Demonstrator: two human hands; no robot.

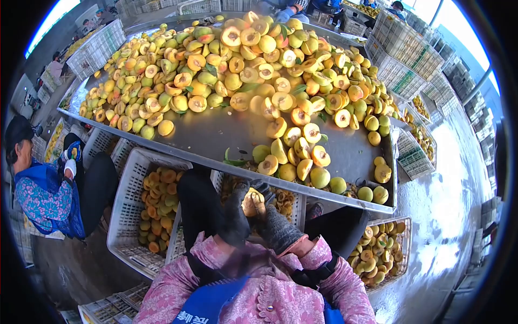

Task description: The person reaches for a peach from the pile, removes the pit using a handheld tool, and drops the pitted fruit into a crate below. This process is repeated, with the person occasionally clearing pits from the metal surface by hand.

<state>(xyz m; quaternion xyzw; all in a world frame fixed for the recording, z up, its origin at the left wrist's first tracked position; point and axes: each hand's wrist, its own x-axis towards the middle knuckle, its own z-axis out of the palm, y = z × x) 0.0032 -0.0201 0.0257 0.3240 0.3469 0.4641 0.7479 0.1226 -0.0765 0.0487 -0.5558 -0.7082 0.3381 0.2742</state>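
Observation:
Both hands wear dark gloves and meet in front of my lap, below the metal table's edge. A cut yellow peach half (252,203) sits between them, its inner side facing up. My left hand (236,216) is closed around its left side. My right hand (274,227), in a grey knitted glove, has its fingers against the peach's right side. Any small tool between the fingers cannot be made out. Behind the hands, a crate (299,211) holding peach pieces is partly hidden by them.
Halved peaches (197,102) are heaped on the metal table (216,132). A white crate of peaches (125,216) stands at left, another crate (406,254) at right. A seated co-worker (46,189) is at far left. Stacked crates (402,46) stand at back right.

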